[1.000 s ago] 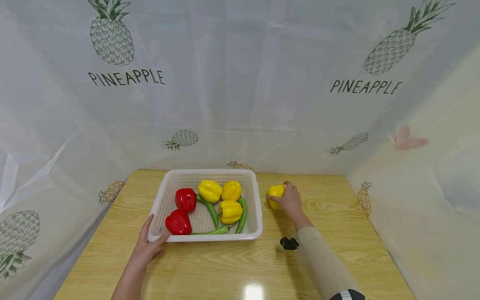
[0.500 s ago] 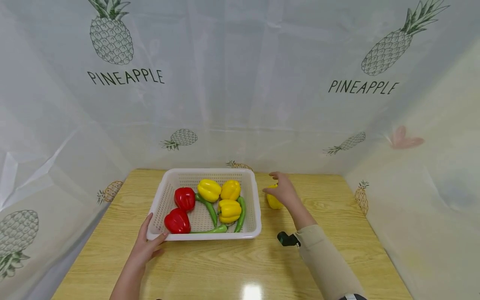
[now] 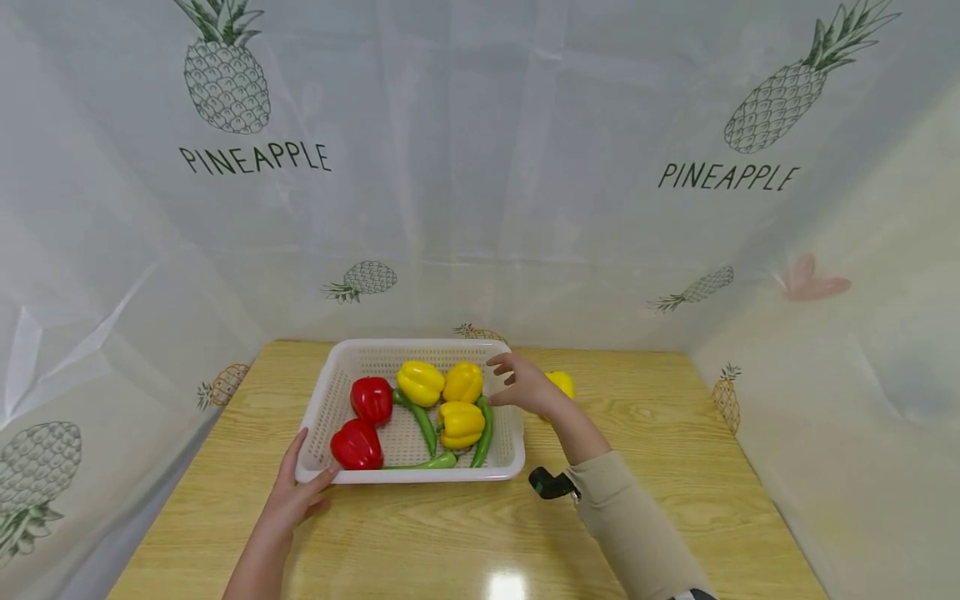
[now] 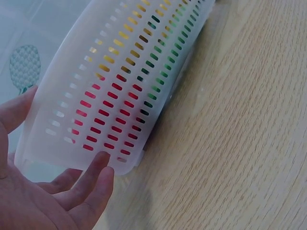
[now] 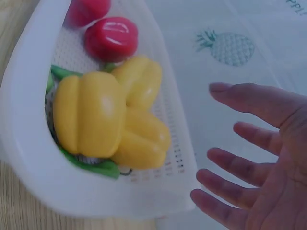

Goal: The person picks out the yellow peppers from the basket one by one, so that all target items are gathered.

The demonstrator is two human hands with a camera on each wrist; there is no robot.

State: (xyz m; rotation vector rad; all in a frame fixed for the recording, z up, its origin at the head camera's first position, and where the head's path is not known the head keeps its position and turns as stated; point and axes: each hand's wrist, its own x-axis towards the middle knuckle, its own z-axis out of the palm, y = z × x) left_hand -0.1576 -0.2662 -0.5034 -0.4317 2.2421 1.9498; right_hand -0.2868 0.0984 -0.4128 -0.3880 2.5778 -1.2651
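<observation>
A white plastic basket (image 3: 517,433) stands on the table with red bell peppers (image 3: 357,444), yellow bell peppers (image 3: 461,424) and green chili peppers (image 3: 485,432) in it. My left hand (image 3: 294,493) grips its near left corner. In the left wrist view, one digit lies at the rim and other fingertips (image 4: 102,160) lie against the slotted wall. Over the basket's right edge, my right hand (image 3: 528,387) holds nothing, its fingers spread apart in the right wrist view. Behind its wrist, another yellow bell pepper (image 3: 561,383) sits on the table, partly hidden.
The wooden table (image 3: 420,533) extends in front and to both sides of the basket. A pale curtain (image 3: 480,208) printed with pineapples hangs behind and at the sides. A small black device (image 3: 551,483) juts from the right wrist.
My right hand has let go of the yellow bell pepper beside the basket and moved left to the basket's right edge. The left hand stays on the corner.
</observation>
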